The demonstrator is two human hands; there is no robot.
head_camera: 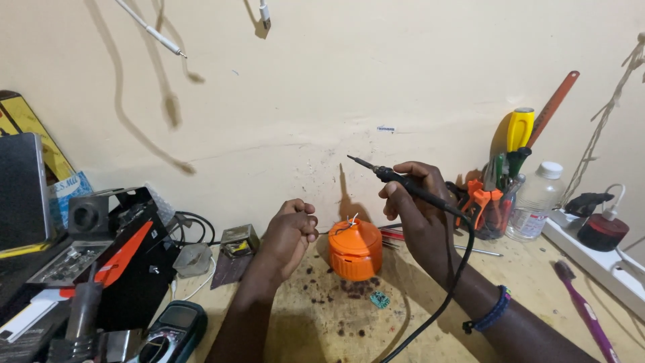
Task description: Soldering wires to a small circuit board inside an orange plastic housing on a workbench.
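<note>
From the head camera, looking down at a worn wooden table, an orange round plastic part sits in the middle. Little wires stick up from its top.

The right hand is just to the right of the orange part and a bit above it. Its fingers are closed tight around a black soldering iron. The iron's thin tip points up and to the left, above the orange part and not touching it. A black cord hangs from the iron and runs down past the wrist. That wrist wears a blue bracelet.

The left hand is just left of the orange part. Its fingers are curled in like a loose fist. I cannot tell if it holds anything small.

A tiny green circuit board lies on the table just in front of the orange part. Far to the right of the orange part stand a cup of tools and a clear bottle. Far to the left and nearer the camera lies a meter.
</note>
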